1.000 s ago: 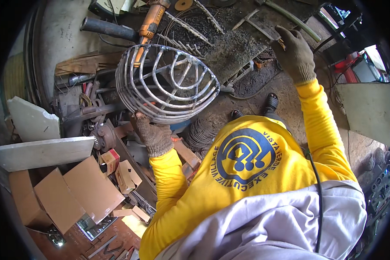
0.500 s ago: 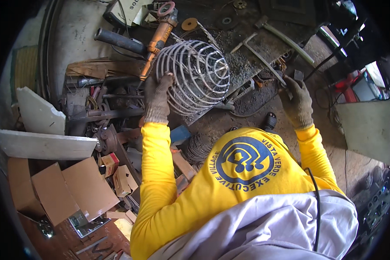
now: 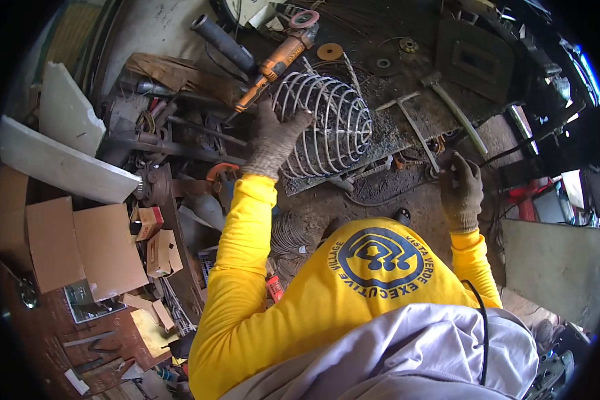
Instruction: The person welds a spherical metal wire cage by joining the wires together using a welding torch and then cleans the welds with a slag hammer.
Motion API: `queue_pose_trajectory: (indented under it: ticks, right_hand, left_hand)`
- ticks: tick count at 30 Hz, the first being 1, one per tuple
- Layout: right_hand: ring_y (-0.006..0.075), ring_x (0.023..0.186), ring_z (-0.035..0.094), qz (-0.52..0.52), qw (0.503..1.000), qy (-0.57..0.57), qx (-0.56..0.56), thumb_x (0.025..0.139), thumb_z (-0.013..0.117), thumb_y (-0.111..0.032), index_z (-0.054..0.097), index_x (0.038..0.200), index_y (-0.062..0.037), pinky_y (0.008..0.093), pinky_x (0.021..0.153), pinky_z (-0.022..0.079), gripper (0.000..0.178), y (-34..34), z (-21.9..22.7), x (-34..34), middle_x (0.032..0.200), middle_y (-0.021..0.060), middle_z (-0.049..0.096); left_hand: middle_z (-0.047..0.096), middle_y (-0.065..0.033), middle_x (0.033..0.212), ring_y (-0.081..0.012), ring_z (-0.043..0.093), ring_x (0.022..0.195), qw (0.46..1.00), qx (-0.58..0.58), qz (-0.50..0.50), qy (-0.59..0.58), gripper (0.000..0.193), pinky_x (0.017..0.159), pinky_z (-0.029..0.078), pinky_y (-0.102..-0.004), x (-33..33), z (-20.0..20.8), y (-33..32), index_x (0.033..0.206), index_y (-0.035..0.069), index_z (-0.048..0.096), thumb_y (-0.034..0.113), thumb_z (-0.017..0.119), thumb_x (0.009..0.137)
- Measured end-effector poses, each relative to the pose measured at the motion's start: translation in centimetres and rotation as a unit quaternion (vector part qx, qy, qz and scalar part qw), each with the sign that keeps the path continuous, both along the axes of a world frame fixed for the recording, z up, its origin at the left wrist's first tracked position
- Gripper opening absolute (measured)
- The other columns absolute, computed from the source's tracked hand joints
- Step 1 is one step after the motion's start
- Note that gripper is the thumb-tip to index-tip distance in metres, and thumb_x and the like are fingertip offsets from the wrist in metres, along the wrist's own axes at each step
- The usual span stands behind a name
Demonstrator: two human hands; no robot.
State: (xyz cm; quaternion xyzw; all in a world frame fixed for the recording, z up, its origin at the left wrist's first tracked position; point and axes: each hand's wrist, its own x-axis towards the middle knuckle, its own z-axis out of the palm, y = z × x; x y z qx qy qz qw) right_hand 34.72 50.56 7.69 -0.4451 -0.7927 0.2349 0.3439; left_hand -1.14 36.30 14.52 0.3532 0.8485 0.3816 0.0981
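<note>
A cage of bent metal rods point(image 3: 327, 130), rounded at its right end, lies on its side at the bench's near edge. My gloved left hand point(image 3: 277, 137) grips its left end, the thumb over the rods; the cage and glove partly hide the other fingers. To the right, my gloved right hand point(image 3: 461, 193) hovers with fingers loosely bent and apart, nothing visible in them. Close to its fingertips is the handle end of a chipping hammer point(image 3: 415, 130), whose head rests on the bench. An orange angle grinder point(image 3: 278, 65) lies just beyond the cage.
Past the chipping hammer lies a wooden-handled hammer point(image 3: 457, 113). Grinding discs point(image 3: 330, 52) and dark grit cover parts of the bench point(image 3: 373, 50). Scrap metal and cardboard boxes point(image 3: 110, 243) crowd the left side. Coiled wire point(image 3: 290, 233) sits below the bench edge.
My right hand has come off the chipping hammer's handle, which stays on the bench. My left hand has turned, its thumb now reaching further across the cage. The whole view has shifted and tilted.
</note>
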Motion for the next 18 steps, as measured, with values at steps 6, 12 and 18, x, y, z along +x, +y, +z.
queue_pose_trajectory:
  ticks: [6,12,18]
  right_hand:
    - [0.0249,0.090,0.069,-0.029,0.998,-0.001,0.062,0.084,0.073,-0.009,0.065,0.126,-0.0098,0.0355,0.077,0.056,0.042,-1.1,1.7,-0.8,0.110,0.0146,0.065]
    - [0.0224,0.084,0.068,-0.107,0.984,0.010,0.141,0.084,0.072,-0.007,0.066,0.124,-0.0064,0.0324,0.077,0.055,0.040,-6.1,1.0,-2.9,0.109,0.0135,0.065]
    - [0.0220,0.083,0.067,-0.176,0.981,0.029,0.075,0.084,0.071,-0.006,0.067,0.123,-0.0075,0.0324,0.079,0.055,0.039,-16.7,2.3,-4.7,0.112,0.0133,0.065]
  left_hand:
    - [0.057,-0.0244,0.130,-0.0339,0.056,0.123,0.996,0.026,0.013,0.089,0.083,0.103,0.044,-0.0409,-1.5,-1.2,-1.5,0.136,-0.005,0.044,0.044,0.081,0.079]
    - [0.067,-0.0126,0.096,-0.0284,0.066,0.089,0.986,0.158,-0.043,0.044,0.050,0.082,0.052,-0.0403,-13.0,-1.5,-0.4,0.111,0.004,0.058,0.042,0.075,0.084]
    - [0.064,-0.0255,0.119,-0.0436,0.061,0.112,0.950,-0.033,-0.250,0.184,0.067,0.093,0.050,-0.0516,-14.8,-1.6,12.7,0.131,0.007,0.054,0.045,0.073,0.080]
